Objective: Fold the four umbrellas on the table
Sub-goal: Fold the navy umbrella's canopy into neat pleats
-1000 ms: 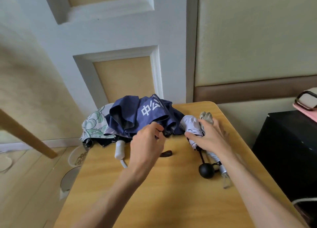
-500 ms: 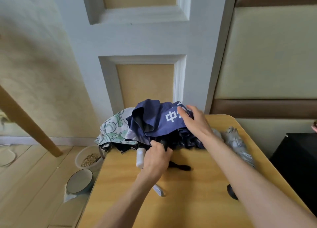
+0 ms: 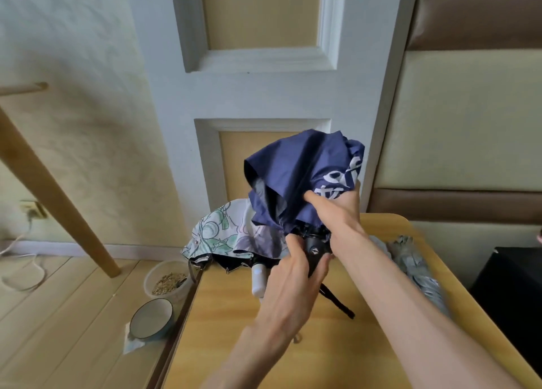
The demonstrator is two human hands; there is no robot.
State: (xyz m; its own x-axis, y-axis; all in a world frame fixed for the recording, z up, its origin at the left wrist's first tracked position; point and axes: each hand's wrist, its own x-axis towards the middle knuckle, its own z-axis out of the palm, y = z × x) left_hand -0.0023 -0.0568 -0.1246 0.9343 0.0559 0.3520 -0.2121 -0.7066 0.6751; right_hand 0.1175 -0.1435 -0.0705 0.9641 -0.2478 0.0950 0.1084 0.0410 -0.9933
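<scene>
On my feed the navy umbrella [image 3: 302, 183] is lifted clear of the desk [image 3: 234, 344], over its far edge and in front of the white panelled door [image 3: 264, 89]. Its canopy hangs loose and crumpled, with white lettering showing on the right-hand folds. The left hand [image 3: 293, 283] is wrapped round the umbrella's black handle [image 3: 315, 252], thumb on the near side and fingers curled behind it. The right hand [image 3: 337, 210] is higher up, closed on a bunch of the navy cloth just above the handle, its thumb pressing into the fabric. A black wrist strap [image 3: 337, 300] dangles from the handle down to the desktop.

Behind and to the left of the left hand I see the floral umbrella [image 3: 223, 233], white with green and lilac print, lying unfolded at the far left corner of the desk and spilling over the edge. Its white handle [image 3: 258, 280] points toward me, just beside the left wrist. A grey umbrella [image 3: 410, 259] lies along the right side of the desk, beyond the right forearm, its cloth rumpled. Some paler fabric shows between it and the forearm; I cannot tell what that belongs to.

On the wooden floor left of the desk there is a clear tub of grainy feed [image 3: 167, 280] and, nearer to me, a white bowl with a blue rim [image 3: 151, 318]. A slanted wooden leg [image 3: 58, 201] crosses the left of the view, and a black cabinet [image 3: 510, 286] stands to the right of the desk.
</scene>
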